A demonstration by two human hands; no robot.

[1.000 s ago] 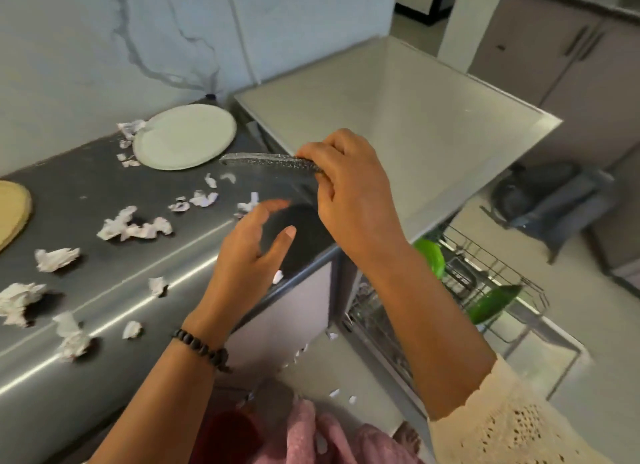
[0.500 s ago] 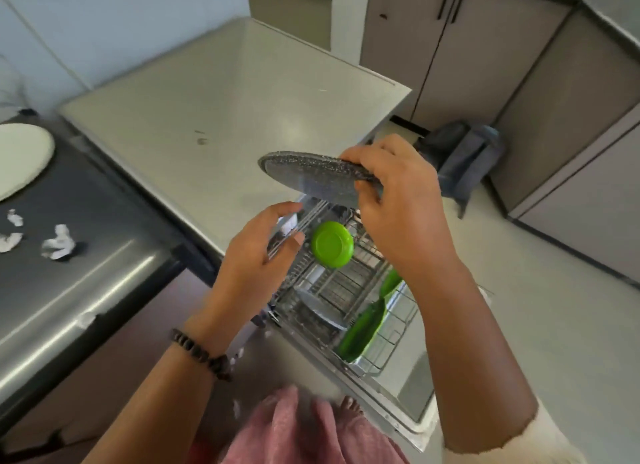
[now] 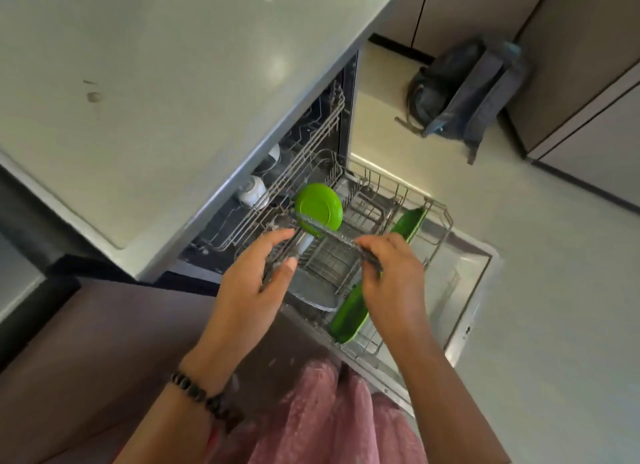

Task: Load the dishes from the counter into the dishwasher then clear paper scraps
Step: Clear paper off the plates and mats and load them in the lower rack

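The right hand point(image 3: 391, 280) pinches the grey speckled plate point(image 3: 332, 234) edge-on above the pulled-out lower rack point(image 3: 440, 217); the left hand point(image 3: 252, 283) hovers beside it, fingers loosely spread. A round green plate point(image 3: 318, 205), a long green dish point(image 3: 349, 316) and a grey plate point(image 3: 311, 290) crowd the rack. A backpack point(image 3: 464, 89) lies on the floor beyond the pale bench point(image 3: 156, 82).

Plate point(image 3: 332, 234): dark grey, speckled. Bowl point(image 3: 320, 205): bright green. Tray point(image 3: 349, 316): green. Rack point(image 3: 440, 217): grey wire. Desk point(image 3: 156, 82): pale grey-white. Backpack point(image 3: 467, 89): blue-grey. Skirt point(image 3: 329, 418): pink.
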